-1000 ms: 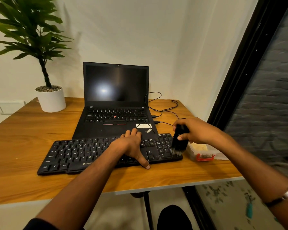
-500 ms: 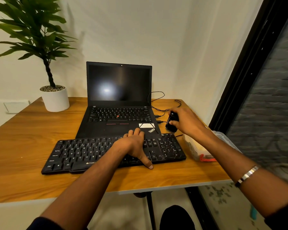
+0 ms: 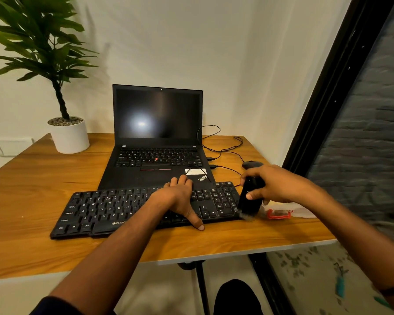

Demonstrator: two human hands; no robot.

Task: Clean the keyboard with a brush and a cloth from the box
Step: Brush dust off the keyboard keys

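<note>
Head view: brush held at the keyboard's right end

Head view: a black keyboard (image 3: 146, 208) is seen lying flat on a wooden tabletop (image 3: 32, 189), just in front of an open black laptop (image 3: 157, 137) whose screen is dark.

The left hand (image 3: 180, 201) is laid palm-down across the right-middle part of the keyboard. Its fingers are stretched toward the laptop's front edge, and its thumb is pointed down past the keyboard's near edge onto the tabletop. Nothing is gripped by it.

A black brush (image 3: 249, 198) is gripped by the right hand (image 3: 275, 185), with the fingers and thumb curled round its handle. The brush is held nearly upright, bristles down. The bristle tips are placed at the near right corner of the keyboard; they are blurred, so contact with the keys cannot be confirmed.

A clear plastic box (image 3: 287, 212) with a red clasp is set on the tabletop just right of the keyboard, partly hidden behind the right hand and brush. Its contents cannot be made out.

A black mouse (image 3: 251, 164) is seen behind the right hand, and thin black cables (image 3: 223, 151) are looped from the laptop's right side. A potted plant (image 3: 68, 135) in a white pot is stood at the far left corner of the tabletop.
</note>
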